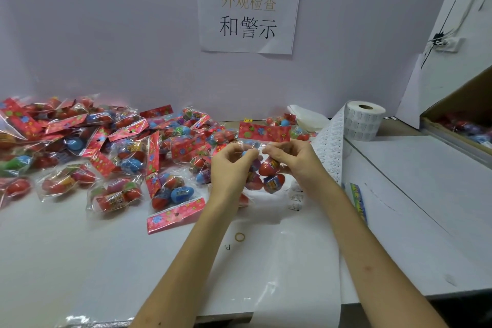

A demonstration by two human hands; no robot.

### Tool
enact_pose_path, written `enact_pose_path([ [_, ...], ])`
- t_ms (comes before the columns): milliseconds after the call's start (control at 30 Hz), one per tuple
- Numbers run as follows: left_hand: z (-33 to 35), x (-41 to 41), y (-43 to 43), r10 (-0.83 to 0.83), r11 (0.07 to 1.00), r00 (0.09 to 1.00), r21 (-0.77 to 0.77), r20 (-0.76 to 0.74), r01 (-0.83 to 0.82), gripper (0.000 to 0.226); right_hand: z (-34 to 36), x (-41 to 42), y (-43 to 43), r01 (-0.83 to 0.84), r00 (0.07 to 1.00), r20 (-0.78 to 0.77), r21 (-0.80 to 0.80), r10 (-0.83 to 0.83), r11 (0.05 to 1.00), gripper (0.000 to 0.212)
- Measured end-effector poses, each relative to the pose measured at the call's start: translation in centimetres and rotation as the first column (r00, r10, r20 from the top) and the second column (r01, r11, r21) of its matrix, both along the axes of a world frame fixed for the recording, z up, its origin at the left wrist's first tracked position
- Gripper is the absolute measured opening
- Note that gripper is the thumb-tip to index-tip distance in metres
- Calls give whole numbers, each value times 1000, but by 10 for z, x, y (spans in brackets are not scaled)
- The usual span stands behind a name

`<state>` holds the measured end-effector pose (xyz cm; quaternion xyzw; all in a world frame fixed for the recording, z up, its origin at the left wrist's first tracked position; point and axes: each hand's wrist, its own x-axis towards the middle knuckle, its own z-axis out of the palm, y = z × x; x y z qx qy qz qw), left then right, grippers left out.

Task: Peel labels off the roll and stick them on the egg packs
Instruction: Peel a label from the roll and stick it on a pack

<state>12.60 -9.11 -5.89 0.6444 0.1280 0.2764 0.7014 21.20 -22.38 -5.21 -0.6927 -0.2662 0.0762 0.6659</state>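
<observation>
Holding red eggs, the egg pack (269,168) is pinched by left hand (229,165) and right hand (292,158) fingers

Label roll (364,121): white, cardboard core, stood on end at the far right of the table (80,247). Label strip (328,149): printed, unwound from it toward the near edge.
Egg packs (106,146): clear bags of coloured plastic eggs, red flowered header cards, heaped along the far left.
Single egg pack (266,165): held upright at mid-table, header uppermost, pinched by left hand (230,165) and right hand (290,158).
</observation>
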Motion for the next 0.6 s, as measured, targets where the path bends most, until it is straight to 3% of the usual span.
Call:
enact_pose_path([
  [200, -1, 1, 2, 48, 999, 999, 24, 15, -48, 7, 4, -4, -4, -106, 993, -42, 9, 106, 994, 13],
  [467, -2, 2, 0, 33, 999, 999, 36, 24, -33, 4, 3, 0, -6, -62, 997, -34, 17, 63, 998, 12],
  [600, 0, 0, -3, 11, 999, 999, 48, 43, -13, 28, 2, 0, -5, -17, 1000, -10, 36, 17, 999, 12],
])
